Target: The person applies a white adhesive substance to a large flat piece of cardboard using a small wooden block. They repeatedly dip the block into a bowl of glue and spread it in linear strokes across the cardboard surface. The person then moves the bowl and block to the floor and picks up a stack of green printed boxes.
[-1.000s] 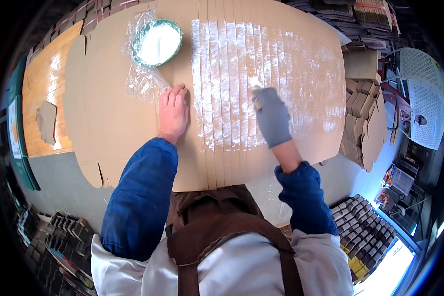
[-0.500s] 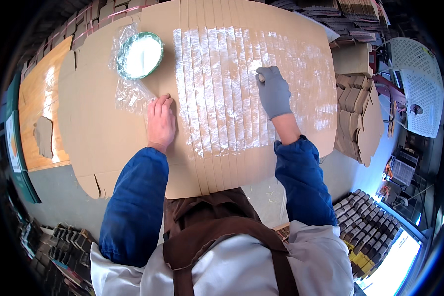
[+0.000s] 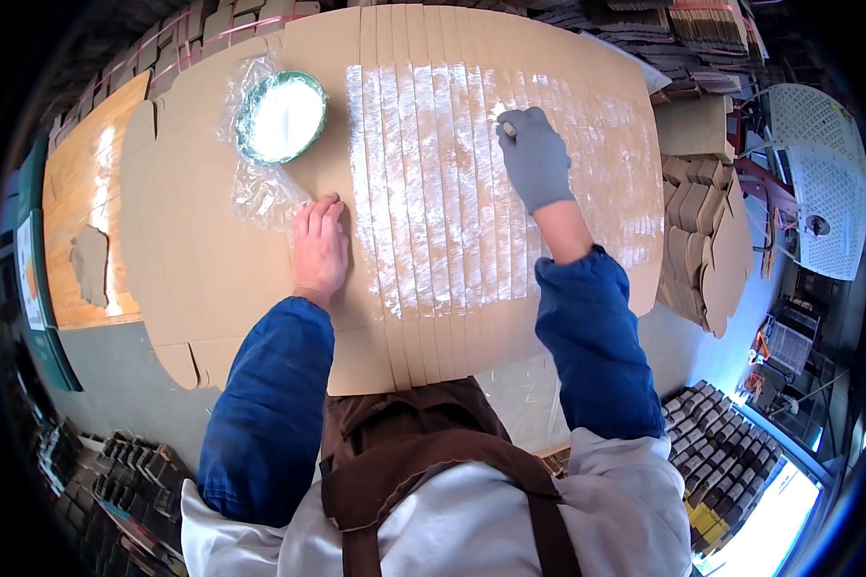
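Note:
My right hand, in a grey glove, is closed round a brush. Only the butt of its handle and a whitish tip show; the glove hides the rest. The tip is at the upper middle of several overlapping cardboard sheets, whose exposed strips are streaked with white paste. My bare left hand lies flat with fingers extended on the plain cardboard, just left of the streaked area. Beyond it stands a round green bowl of white paste, with crumpled clear plastic around and below it.
A wooden board with a torn cardboard piece lies at the left. Stacked cardboard stands at the right, near a white perforated chair. More bundled stacks are at the lower right.
My right hand has moved the brush a little farther up the pasted strips, away from me. My left hand stays at the same spot on the cardboard. The whole view has shifted slightly.

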Demonstrator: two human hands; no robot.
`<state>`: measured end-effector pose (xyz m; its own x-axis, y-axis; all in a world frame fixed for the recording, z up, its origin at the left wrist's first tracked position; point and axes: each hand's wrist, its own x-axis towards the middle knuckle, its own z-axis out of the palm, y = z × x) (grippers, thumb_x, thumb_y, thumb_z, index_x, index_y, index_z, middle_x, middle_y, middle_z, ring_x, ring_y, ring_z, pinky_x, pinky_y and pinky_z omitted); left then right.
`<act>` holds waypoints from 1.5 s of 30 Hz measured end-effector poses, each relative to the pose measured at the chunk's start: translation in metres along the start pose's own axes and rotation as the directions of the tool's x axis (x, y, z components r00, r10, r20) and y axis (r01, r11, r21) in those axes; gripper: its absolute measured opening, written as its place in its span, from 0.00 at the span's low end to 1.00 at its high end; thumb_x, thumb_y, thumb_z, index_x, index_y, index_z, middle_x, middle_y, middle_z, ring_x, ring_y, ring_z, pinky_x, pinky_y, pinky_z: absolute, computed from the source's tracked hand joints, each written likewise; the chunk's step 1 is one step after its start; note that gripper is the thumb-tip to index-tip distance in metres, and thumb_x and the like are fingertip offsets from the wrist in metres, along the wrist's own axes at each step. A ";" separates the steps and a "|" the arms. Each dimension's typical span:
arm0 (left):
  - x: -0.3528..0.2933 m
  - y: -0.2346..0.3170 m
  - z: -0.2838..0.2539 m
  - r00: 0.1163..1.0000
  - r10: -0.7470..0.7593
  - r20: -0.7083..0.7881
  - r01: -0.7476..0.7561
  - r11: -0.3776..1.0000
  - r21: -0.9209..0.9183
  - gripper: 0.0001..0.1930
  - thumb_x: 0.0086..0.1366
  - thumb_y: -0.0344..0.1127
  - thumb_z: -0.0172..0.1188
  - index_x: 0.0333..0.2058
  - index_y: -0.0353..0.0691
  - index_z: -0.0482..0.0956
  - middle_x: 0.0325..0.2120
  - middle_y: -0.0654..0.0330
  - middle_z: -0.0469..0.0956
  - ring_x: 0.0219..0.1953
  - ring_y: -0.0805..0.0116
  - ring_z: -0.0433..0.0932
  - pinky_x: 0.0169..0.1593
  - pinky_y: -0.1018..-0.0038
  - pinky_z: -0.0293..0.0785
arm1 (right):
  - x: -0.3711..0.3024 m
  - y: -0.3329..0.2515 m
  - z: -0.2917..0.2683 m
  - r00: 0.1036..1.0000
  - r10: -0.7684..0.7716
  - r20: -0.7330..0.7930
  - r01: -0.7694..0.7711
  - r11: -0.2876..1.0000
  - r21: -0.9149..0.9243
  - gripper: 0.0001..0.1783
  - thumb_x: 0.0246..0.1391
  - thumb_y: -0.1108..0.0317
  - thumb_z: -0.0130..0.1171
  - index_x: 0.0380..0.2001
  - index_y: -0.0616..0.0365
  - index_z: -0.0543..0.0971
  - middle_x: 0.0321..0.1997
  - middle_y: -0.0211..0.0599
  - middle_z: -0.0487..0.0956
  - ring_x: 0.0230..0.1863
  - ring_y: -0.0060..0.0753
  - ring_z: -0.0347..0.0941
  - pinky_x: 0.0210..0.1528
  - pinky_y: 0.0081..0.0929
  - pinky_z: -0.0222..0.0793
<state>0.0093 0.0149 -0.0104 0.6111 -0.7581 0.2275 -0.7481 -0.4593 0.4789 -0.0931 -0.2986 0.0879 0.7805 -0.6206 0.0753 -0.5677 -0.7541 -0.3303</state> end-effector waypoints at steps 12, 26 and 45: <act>-0.006 -0.004 -0.010 1.000 -0.020 0.008 0.020 1.000 0.009 0.25 0.53 0.24 0.59 0.52 0.37 0.71 0.56 0.53 0.70 0.58 0.48 0.67 0.65 0.52 0.60 | -0.065 -0.155 -0.245 0.140 -0.990 -0.024 0.988 0.141 -0.066 0.08 0.53 0.69 0.59 0.29 0.65 0.79 0.23 0.40 0.79 0.27 0.43 0.81 0.22 0.23 0.78; -0.006 -0.009 -0.006 0.999 -0.027 -0.028 0.026 0.999 -0.023 0.23 0.54 0.24 0.58 0.52 0.38 0.72 0.54 0.54 0.71 0.58 0.49 0.67 0.65 0.51 0.60 | -0.063 -0.077 -0.247 0.714 -0.676 -0.182 0.684 0.729 -0.029 0.11 0.45 0.75 0.67 0.35 0.61 0.80 0.33 0.40 0.79 0.30 0.33 0.78 0.31 0.29 0.72; 0.001 -0.001 -0.006 0.999 -0.021 0.041 0.021 0.999 -0.024 0.23 0.57 0.21 0.54 0.53 0.35 0.70 0.56 0.50 0.70 0.58 0.46 0.67 0.66 0.52 0.59 | 0.088 0.042 0.007 0.997 -0.044 0.056 0.041 0.998 0.044 0.09 0.58 0.61 0.58 0.37 0.52 0.79 0.41 0.46 0.78 0.42 0.54 0.77 0.45 0.46 0.73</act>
<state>0.0120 0.0174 -0.0059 0.6153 -0.7667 0.1831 -0.7285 -0.4644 0.5036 -0.0463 -0.3832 0.0740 0.8179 -0.5741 0.0374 -0.5228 -0.7689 -0.3680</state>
